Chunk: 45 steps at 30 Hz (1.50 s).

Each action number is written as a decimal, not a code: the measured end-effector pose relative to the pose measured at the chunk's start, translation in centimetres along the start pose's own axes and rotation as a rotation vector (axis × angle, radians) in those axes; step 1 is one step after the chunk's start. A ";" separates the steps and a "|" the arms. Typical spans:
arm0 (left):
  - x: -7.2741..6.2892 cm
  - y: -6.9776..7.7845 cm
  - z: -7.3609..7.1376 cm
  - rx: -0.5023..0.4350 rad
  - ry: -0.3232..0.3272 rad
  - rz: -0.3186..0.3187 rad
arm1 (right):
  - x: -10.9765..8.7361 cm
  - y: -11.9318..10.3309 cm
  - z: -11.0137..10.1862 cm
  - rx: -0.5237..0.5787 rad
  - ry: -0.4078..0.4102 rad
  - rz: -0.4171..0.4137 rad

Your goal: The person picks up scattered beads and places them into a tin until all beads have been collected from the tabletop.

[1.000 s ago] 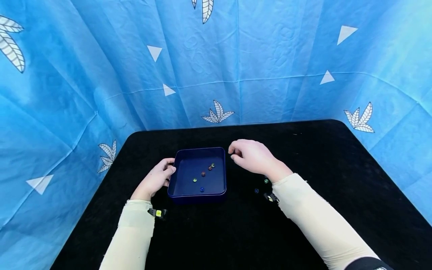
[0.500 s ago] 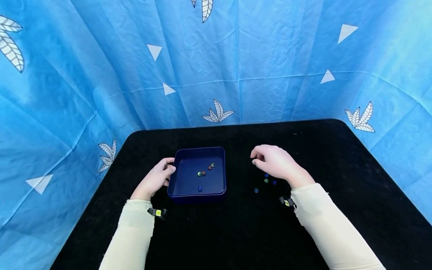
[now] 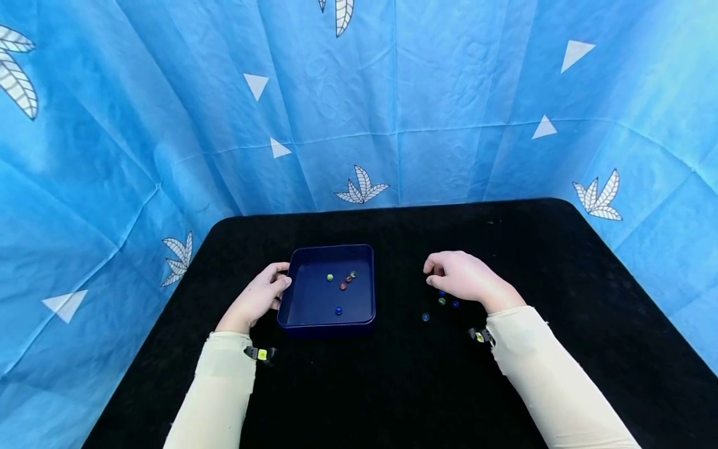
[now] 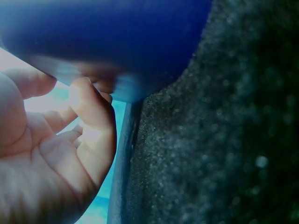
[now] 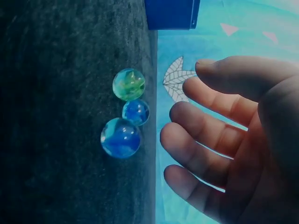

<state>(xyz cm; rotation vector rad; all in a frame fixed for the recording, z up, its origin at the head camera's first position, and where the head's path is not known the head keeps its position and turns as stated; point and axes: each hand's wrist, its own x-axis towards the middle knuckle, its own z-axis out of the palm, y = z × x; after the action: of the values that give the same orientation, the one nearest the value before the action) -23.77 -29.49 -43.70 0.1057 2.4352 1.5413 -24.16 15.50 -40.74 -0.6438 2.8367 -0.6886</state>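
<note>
A square dark blue box [image 3: 327, 331] without a lid stands left of the middle of the table. My left hand [image 3: 259, 300] grips its left side, with curled fingertips against the wall in the left wrist view. Inside the box lie several glass marbles, among them a blue marble [image 3: 338, 310] and a yellow-green marble [image 3: 330, 277]. To the right, my right hand [image 3: 462, 274] hovers near several more marbles, its fingers loosely bent and nothing between them. In the right wrist view, a green marble [image 5: 129, 84] and two blue ones, the larger blue marble [image 5: 120, 138] nearest, sit in a row.
Black cloth covers the table [image 3: 348, 393]. Another bluish marble [image 3: 426, 317] lies a little apart, nearer the front. A blue patterned curtain [image 3: 437, 100] hangs behind the table and along both sides.
My right hand has moved away from the box's right edge and come down closer to the loose marbles. Some marbles in the box have rolled. My left hand stays in place.
</note>
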 end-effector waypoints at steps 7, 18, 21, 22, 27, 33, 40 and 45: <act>-0.7 1.3 0.0 -0.017 -0.016 -0.001 | 0.0 0.5 0.4 0.000 -0.050 0.040; -1.9 3.6 0.2 -0.017 -0.025 0.001 | -0.2 0.9 0.1 -0.019 -0.093 0.075; -1.9 3.5 0.2 -0.018 -0.025 0.006 | -0.2 1.0 0.2 -0.030 -0.096 0.074; -1.9 3.5 0.2 -0.019 -0.024 0.004 | -0.2 1.0 0.2 -0.033 -0.097 0.071; -1.9 3.4 0.3 -0.016 -0.021 -0.001 | -0.2 1.0 0.4 -0.040 -0.111 0.076; -1.9 3.4 0.3 -0.014 -0.019 -0.007 | -0.3 0.8 0.3 -0.041 -0.138 0.079; -1.3 2.1 0.1 -0.018 -0.023 0.000 | -0.2 0.9 0.5 -0.066 -0.151 0.082; 0.1 -0.3 -0.1 -0.009 -0.007 0.011 | -0.3 0.9 0.5 -0.081 -0.152 0.072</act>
<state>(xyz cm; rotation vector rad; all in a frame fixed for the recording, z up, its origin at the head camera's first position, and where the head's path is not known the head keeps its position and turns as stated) -23.88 -29.69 -44.00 0.1235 2.4258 1.5538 -24.09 16.15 -41.57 -0.5760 2.7427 -0.4934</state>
